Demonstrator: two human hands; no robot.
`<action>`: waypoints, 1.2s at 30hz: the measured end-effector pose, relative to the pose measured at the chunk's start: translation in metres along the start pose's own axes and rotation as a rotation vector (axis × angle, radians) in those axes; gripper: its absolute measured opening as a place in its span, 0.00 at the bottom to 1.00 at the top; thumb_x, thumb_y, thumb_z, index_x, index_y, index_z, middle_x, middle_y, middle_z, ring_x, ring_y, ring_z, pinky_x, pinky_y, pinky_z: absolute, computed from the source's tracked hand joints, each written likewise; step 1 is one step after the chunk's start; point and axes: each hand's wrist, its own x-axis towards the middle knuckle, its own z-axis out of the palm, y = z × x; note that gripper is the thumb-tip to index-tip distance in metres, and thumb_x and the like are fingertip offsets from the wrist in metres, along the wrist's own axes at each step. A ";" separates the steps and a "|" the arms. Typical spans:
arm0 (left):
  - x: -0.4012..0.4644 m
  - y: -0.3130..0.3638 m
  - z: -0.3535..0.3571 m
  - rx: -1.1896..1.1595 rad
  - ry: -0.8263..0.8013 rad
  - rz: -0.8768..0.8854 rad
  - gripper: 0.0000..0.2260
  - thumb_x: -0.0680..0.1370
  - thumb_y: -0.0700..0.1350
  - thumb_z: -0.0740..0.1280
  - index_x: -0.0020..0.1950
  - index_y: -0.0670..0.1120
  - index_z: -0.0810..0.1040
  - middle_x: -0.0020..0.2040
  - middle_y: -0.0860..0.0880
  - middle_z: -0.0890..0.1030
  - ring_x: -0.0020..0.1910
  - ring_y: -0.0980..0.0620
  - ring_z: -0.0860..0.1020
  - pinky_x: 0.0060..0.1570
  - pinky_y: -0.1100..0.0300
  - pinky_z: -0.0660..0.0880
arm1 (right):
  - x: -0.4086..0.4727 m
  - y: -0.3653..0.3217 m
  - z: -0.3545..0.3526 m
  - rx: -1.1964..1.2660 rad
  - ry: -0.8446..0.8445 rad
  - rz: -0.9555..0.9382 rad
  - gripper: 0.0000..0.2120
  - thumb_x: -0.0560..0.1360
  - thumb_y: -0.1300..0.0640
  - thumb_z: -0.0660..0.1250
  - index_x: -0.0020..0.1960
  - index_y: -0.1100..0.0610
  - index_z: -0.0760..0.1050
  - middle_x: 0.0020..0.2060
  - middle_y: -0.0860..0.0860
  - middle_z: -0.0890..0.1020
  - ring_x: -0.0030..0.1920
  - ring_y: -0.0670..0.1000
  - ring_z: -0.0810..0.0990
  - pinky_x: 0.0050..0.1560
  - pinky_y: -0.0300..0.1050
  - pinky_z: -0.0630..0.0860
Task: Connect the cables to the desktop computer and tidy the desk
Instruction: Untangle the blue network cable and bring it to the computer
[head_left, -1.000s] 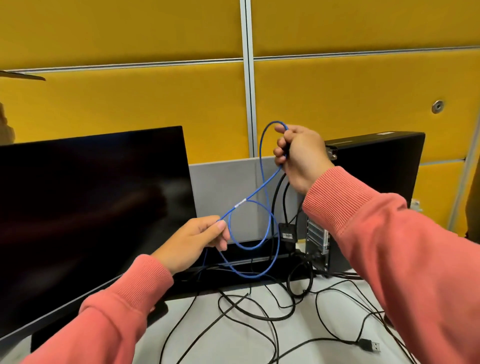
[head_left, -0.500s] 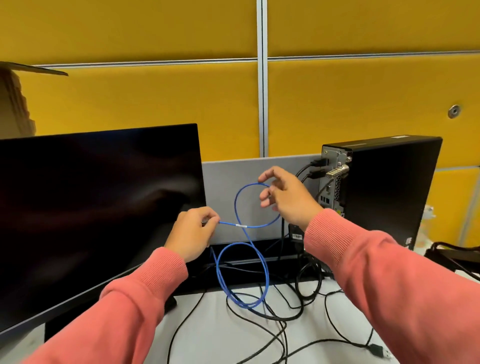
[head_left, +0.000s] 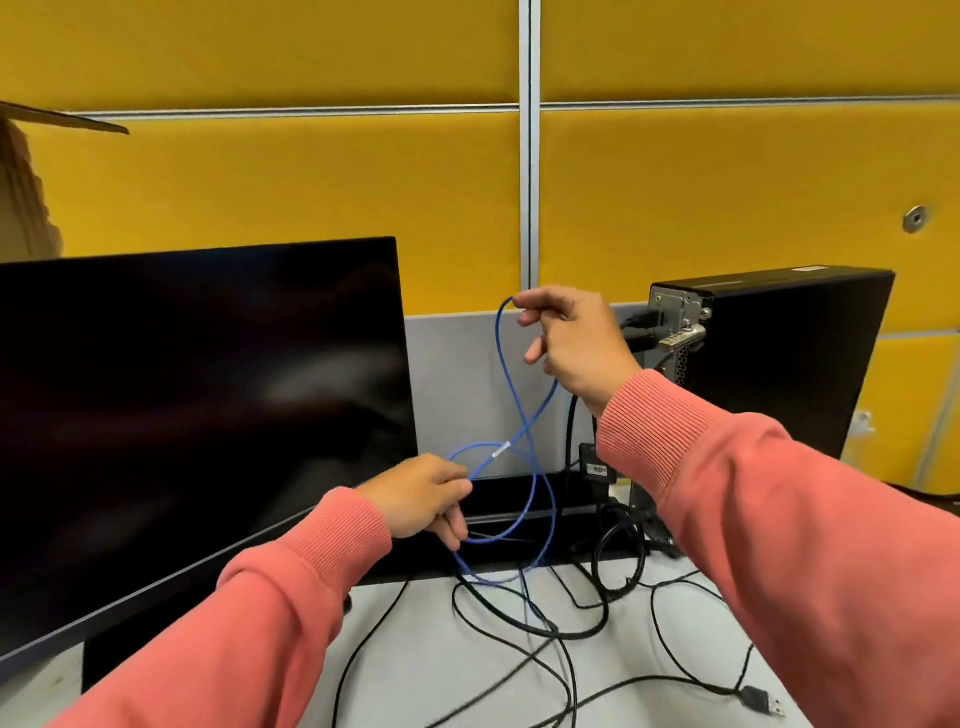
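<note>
A thin blue cable (head_left: 503, 364) with a small white tag hangs in loops between my hands, above the desk. My right hand (head_left: 576, 343) pinches the top of its upper loop, just left of the black desktop computer (head_left: 779, 358). My left hand (head_left: 421, 499) grips the lower loops beside the right edge of the dark monitor (head_left: 197, 395). The computer's rear panel faces me with black plugs seated near its top. Several black cables (head_left: 524, 618) lie tangled on the white desk below the blue loops.
A loose black USB plug (head_left: 763, 706) lies on the desk (head_left: 441, 670) at the front right. A grey low divider (head_left: 452, 395) and yellow wall panels stand behind. A cardboard box edge (head_left: 26, 182) shows at the far left.
My right hand rose, drawing the upper blue loop taller. My left hand dropped lower and now gathers the lower loops. The view shifted slightly.
</note>
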 end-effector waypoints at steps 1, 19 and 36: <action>0.005 -0.002 -0.003 0.048 0.055 0.013 0.08 0.87 0.43 0.58 0.55 0.46 0.76 0.37 0.46 0.86 0.43 0.40 0.86 0.54 0.51 0.80 | 0.001 0.000 0.000 0.013 0.000 -0.016 0.19 0.83 0.69 0.52 0.61 0.57 0.79 0.53 0.56 0.81 0.30 0.48 0.79 0.27 0.35 0.71; 0.045 -0.003 0.013 0.525 0.623 0.174 0.12 0.86 0.49 0.56 0.51 0.47 0.77 0.43 0.43 0.82 0.44 0.37 0.81 0.45 0.45 0.79 | 0.003 0.005 0.000 0.165 0.092 -0.012 0.19 0.84 0.70 0.51 0.63 0.59 0.78 0.50 0.52 0.79 0.29 0.47 0.78 0.30 0.38 0.75; 0.054 -0.022 0.041 0.814 0.010 0.112 0.15 0.87 0.51 0.55 0.52 0.49 0.80 0.50 0.56 0.86 0.60 0.55 0.78 0.75 0.33 0.46 | -0.029 0.052 0.009 0.102 -0.030 0.332 0.18 0.80 0.72 0.54 0.64 0.63 0.75 0.50 0.58 0.77 0.35 0.58 0.86 0.41 0.49 0.85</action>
